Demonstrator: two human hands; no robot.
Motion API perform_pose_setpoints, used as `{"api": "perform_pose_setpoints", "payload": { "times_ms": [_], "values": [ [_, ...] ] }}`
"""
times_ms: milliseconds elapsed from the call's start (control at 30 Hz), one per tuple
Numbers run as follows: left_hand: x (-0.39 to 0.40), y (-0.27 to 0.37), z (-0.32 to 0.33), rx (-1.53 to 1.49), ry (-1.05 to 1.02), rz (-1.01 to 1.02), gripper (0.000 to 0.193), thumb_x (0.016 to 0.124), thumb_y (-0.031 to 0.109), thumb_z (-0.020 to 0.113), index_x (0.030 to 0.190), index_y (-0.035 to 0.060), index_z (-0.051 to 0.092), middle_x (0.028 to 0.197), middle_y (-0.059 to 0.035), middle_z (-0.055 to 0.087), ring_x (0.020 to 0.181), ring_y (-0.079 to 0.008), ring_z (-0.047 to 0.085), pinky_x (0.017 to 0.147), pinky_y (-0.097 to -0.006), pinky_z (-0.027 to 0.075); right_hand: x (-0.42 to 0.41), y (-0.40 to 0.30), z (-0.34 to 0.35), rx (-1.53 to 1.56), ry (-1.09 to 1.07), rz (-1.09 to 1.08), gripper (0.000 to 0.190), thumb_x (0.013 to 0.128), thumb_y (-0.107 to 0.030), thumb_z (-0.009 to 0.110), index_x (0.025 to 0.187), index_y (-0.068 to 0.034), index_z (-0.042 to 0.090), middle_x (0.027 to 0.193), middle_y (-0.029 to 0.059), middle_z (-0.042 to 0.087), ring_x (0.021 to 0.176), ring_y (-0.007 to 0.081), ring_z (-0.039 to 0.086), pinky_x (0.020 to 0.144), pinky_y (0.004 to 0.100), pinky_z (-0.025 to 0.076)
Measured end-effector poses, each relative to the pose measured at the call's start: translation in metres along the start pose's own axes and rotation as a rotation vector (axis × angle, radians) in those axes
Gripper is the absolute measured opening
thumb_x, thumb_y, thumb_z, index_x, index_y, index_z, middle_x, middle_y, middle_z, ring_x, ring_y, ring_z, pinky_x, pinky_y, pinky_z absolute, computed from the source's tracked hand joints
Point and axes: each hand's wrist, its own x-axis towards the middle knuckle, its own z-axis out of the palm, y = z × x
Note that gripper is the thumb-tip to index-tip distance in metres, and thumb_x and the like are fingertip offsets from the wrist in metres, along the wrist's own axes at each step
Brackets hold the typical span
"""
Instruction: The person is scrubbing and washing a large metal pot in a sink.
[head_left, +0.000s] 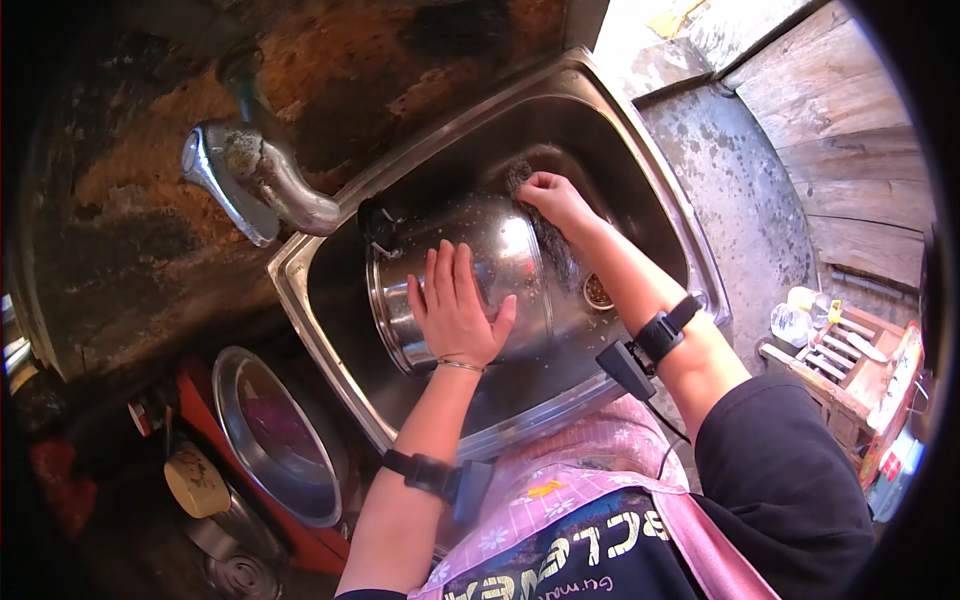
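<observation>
A stainless steel pot (480, 217) lies on its side in a metal sink basin (517, 409), wet spots on its shiny wall. One black handle (373, 223) shows near its rim, towards the tap. My left hand (456, 307) rests flat on the pot's wall, fingers spread and thumb out. In my right hand (551, 196) a dark grey scouring pad (517, 174), probably steel wool, is pinched at the far edge of the pot's base. The base (555, 251) looks dark and rough, and my right forearm passes close by it.
A worn metal tap (292, 195) reaches over the sink's left rim. The drain strainer (598, 290) lies beside the pot's base. At lower left stand a metal basin (330, 480) and a yellowish container (196, 480). A wooden rack (840, 360) with bottles stands at right.
</observation>
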Motion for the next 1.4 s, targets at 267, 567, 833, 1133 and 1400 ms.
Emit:
{"api": "perform_pose_setpoints", "payload": {
  "times_ms": [267, 567, 833, 1133, 1400],
  "values": [
    [-0.003, -0.005, 0.003, 0.028, 0.036, 0.008, 0.068, 0.074, 0.049, 0.044, 0.126, 0.005, 0.037, 0.129, -0.0137, 0.037, 0.122, -0.0286, 0.032, 0.101, -0.0473, 0.016, -0.05, 0.003, -0.011, 0.382, 0.025, 0.272, 0.029, 0.082, -0.033, 0.056, 0.095, -0.008, 0.058, 0.081, 0.002, 0.058, 0.073, 0.0099, 0.052, 0.068, 0.0242, 0.042],
    [-0.004, -0.003, 0.004, 0.029, 0.045, 0.002, 0.064, 0.075, 0.044, 0.043, 0.126, 0.0064, 0.037, 0.131, -0.0127, 0.037, 0.123, -0.0274, 0.03, 0.102, -0.0452, 0.014, -0.073, 0.009, 0.0, 0.506, -0.028, 0.106, 0.019, 0.078, -0.019, 0.063, 0.091, -0.008, 0.054, 0.083, -0.0008, 0.055, 0.074, 0.0059, 0.049, 0.068, 0.0202, 0.041],
    [-0.005, -0.005, 0.005, 0.035, 0.037, 0.0, 0.064, 0.074, 0.043, 0.044, 0.127, 0.0066, 0.037, 0.131, -0.0124, 0.036, 0.124, -0.0271, 0.03, 0.102, -0.0452, 0.014, -0.101, 0.026, 0.009, 0.3, 0.077, -0.09, 0.014, 0.075, -0.014, 0.064, 0.081, -0.003, 0.058, 0.072, -0.0008, 0.056, 0.069, 0.0047, 0.049, 0.066, 0.0209, 0.041],
    [-0.001, 0.004, 0.007, 0.046, 0.039, -0.024, 0.064, 0.076, 0.044, 0.043, 0.127, 0.0054, 0.036, 0.132, -0.0126, 0.036, 0.124, -0.0269, 0.03, 0.102, -0.0453, 0.015, -0.039, -0.001, 0.0, 0.177, 0.0, -0.087, 0.013, 0.074, -0.015, 0.063, 0.075, -0.003, 0.058, 0.067, -0.0019, 0.054, 0.064, 0.005, 0.047, 0.058, 0.0212, 0.04],
    [-0.003, -0.004, 0.004, 0.075, 0.005, -0.017, 0.069, 0.075, 0.05, 0.043, 0.127, 0.0044, 0.036, 0.132, -0.0129, 0.036, 0.124, -0.0273, 0.03, 0.101, -0.0473, 0.015, -0.106, 0.011, 0.004, -0.023, 0.066, -0.184, 0.018, 0.069, -0.016, 0.067, 0.071, -0.001, 0.056, 0.067, 0.0026, 0.056, 0.067, 0.0086, 0.05, 0.065, 0.0249, 0.041]
  ]
}}
